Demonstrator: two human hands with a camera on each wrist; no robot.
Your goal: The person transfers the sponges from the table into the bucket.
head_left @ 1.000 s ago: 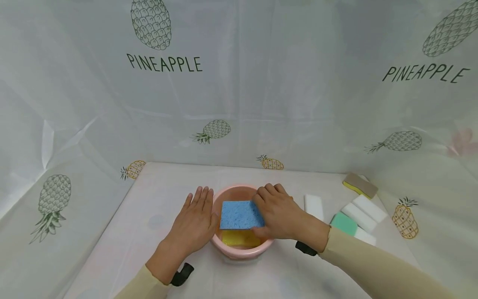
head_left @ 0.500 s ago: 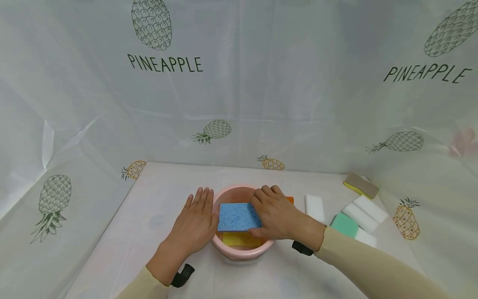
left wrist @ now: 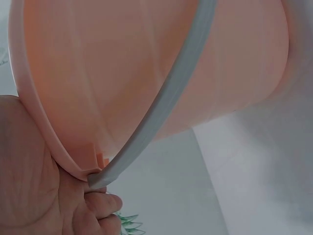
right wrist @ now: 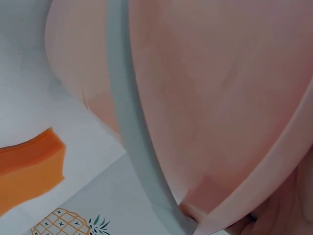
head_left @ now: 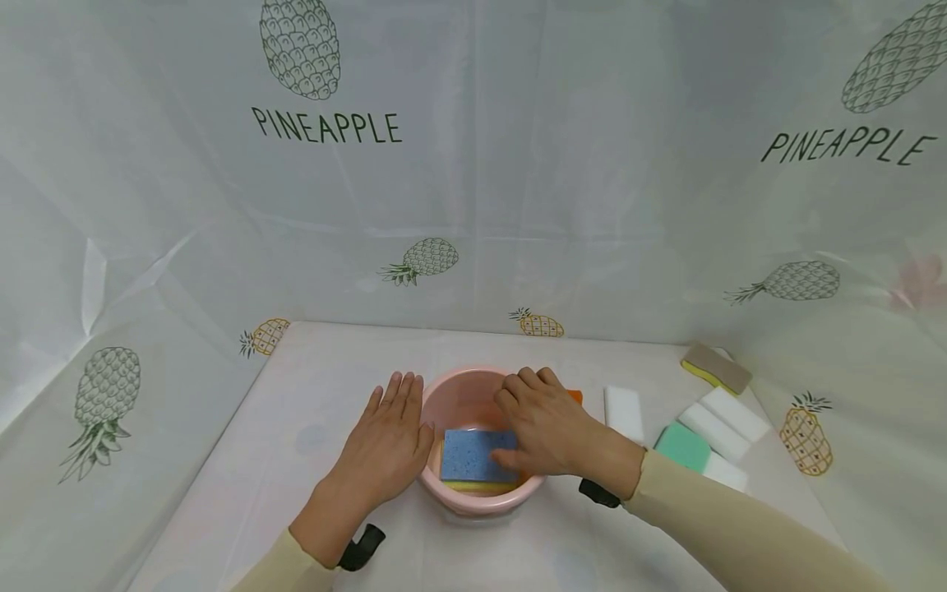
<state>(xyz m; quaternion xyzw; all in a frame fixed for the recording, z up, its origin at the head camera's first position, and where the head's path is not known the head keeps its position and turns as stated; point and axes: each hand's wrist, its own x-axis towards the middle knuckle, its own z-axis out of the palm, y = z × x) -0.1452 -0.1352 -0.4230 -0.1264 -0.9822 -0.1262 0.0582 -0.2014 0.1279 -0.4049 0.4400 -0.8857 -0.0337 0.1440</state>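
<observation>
A blue sponge (head_left: pixel 468 456) lies in the pink bucket (head_left: pixel 477 503), on top of a yellow sponge (head_left: pixel 477 487) that shows only as a strip at the front. My left hand (head_left: pixel 388 444) rests against the bucket's left rim with its fingers straight. In the left wrist view, that hand touches the rim beside the end of the grey handle (left wrist: pixel 168 98). My right hand (head_left: pixel 551 419) is over the bucket's right rim, fingers loosely bent, thumb above the blue sponge, holding nothing. The right wrist view shows mostly the bucket wall (right wrist: pixel 220 98) and little of the hand.
Right of the bucket lies an orange sponge (right wrist: pixel 32 164), mostly hidden by the right hand in the head view. Farther right are a white block (head_left: pixel 624 413), more white blocks (head_left: pixel 713 429), a green sponge (head_left: pixel 682 446) and a brown-and-yellow sponge (head_left: pixel 715 368).
The right hand has let go of the blue sponge, which has dropped from rim height onto the yellow one. The orange sponge's corner has come into view. The left hand has stayed put.
</observation>
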